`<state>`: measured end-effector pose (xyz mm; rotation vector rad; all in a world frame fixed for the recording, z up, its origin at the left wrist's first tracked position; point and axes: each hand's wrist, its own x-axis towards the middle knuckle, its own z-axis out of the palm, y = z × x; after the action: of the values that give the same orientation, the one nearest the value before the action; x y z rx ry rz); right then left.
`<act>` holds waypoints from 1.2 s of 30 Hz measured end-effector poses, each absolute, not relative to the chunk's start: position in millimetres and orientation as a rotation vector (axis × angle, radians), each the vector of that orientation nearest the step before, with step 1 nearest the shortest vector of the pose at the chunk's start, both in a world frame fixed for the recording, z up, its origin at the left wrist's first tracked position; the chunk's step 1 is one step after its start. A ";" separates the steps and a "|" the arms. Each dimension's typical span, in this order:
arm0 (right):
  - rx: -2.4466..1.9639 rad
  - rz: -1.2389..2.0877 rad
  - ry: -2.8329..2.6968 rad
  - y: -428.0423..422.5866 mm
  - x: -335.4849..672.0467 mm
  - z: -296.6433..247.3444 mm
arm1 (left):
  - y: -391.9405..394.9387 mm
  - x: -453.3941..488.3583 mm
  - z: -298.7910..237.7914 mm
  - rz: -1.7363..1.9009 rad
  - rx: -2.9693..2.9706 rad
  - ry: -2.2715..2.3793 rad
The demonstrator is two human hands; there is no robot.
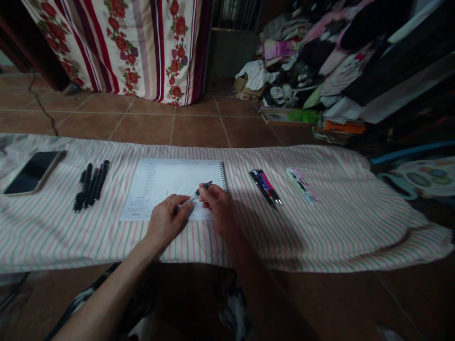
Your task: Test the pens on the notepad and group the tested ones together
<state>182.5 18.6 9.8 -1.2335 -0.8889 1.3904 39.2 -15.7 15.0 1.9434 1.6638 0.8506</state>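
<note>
A pen (194,197) with a clear barrel and dark ends is held slantwise over a spiral notebook (177,173). My left hand (168,215) is closed round its lower left end. Near the upper right end, my right hand (217,201) pinches the pen between thumb and fingers. The notebook lies open to a pale page with faint marks, its coil along the right edge. Both hands are over the page's lower part and hide some of it.
The notebook lies on a striped cloth (199,244). To the left are several black pens (91,185) and a phone (33,173). On the right lie a bunch of dark and coloured pens (265,187) and some pale pens (302,184). Piled clothes (284,47) stand beyond.
</note>
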 end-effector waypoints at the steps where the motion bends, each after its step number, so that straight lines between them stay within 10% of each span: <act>1: -1.226 1.391 -0.900 18.6 181.8 9.2 | -15.6 39.2 15.3 0.844 1.934 1.688; 36: -1.250 1.351 -0.693 27.3 202.5 17.4 | -19.5 36.0 19.2 0.728 1.925 1.885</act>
<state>202.5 27.3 17.4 -1.2501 -0.6930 1.3508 36.0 -19.5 19.2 1.9248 1.8852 0.7282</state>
